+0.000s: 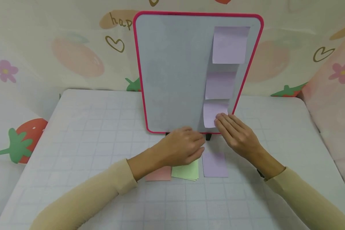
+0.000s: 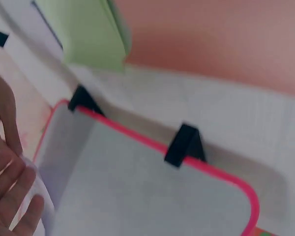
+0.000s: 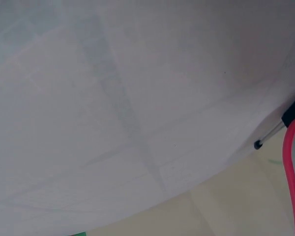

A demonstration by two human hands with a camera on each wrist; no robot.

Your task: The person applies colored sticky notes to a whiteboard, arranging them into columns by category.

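Note:
A whiteboard [image 1: 175, 76] with a pink rim stands upright. Three lilac sticky notes run down its right side: a top note [image 1: 230, 45], a middle note [image 1: 220, 85] and a bottom note [image 1: 211, 113]. With straight fingers, my right hand [image 1: 241, 138] presses the bottom note's right part, covering its lower right corner. My left hand [image 1: 185, 146] hovers before the board's lower edge, fingers loosely bent, holding nothing visible. The left wrist view shows the fingers of my left hand [image 2: 12, 196] beside the note's edge and my right hand [image 2: 2, 115]. The right wrist view shows neither hand.
On the table [image 1: 103, 143] before the board lie lilac paper [image 1: 215, 166], green notes [image 1: 187, 172] and pink paper [image 1: 159, 174], partly under my left hand. Black feet, one a clip-like foot [image 2: 184, 145], support the board. A patterned cloth [image 1: 77, 57] hangs behind.

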